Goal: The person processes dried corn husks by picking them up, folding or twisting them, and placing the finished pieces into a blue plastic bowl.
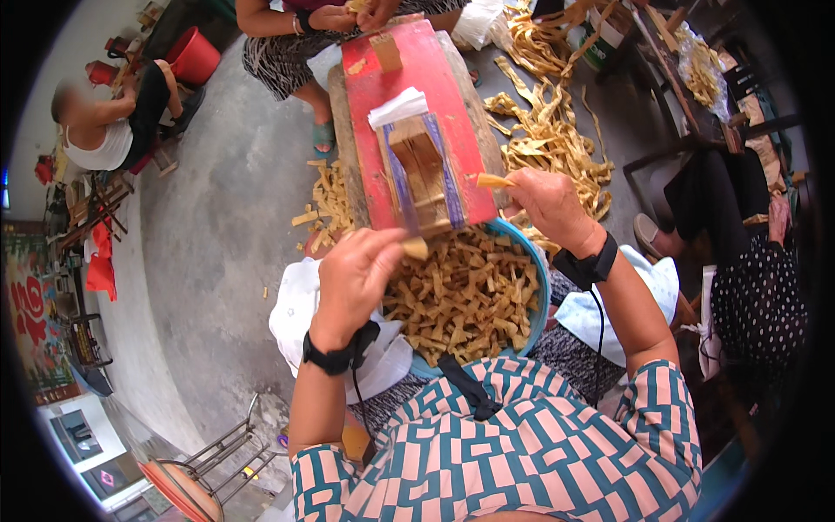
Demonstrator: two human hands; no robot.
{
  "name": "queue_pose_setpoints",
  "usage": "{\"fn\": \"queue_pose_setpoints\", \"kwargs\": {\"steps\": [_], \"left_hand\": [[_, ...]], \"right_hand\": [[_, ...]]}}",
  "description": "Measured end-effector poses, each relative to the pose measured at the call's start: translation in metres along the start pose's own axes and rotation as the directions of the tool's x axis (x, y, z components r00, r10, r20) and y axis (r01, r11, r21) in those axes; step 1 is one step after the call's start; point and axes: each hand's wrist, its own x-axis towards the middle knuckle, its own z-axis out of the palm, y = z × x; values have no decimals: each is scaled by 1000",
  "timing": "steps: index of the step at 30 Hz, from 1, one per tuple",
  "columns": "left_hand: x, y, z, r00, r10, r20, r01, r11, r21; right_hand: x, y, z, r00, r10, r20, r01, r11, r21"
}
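My left hand (355,280) pinches a short yellowish piece (415,248) over the left rim of a blue basin (543,297). Between the fingers of my right hand (548,205) is a flat yellowish strip (494,181), pointing left over the edge of a red board (466,147). Many small knotted yellow-brown pieces (466,297) fill the basin on my lap. Ahead of it, a wooden block (421,160) with blue bands along its sides lies on the red board. Near my left fingers the end of one band is blurred.
Across the board a person's hands (336,17) hold a small yellow piece. Long yellow strips (554,137) lie heaped on the floor at right, cut pieces (329,202) at left. Another person (104,130) sits at far left. A metal-framed stool (189,486) stands at lower left.
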Motion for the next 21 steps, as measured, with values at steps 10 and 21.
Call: {"fn": "queue_pose_setpoints", "kwargs": {"steps": [10,21], "left_hand": [[-40,66,21,763,-202,614,623,484,-615],[-62,94,-5,979,202,33,16,86,-996]], "right_hand": [[-6,-100,-18,845,-535,-11,528,836,-150],[-33,-99,-25,981,-177,-77,191,948,255]]}}
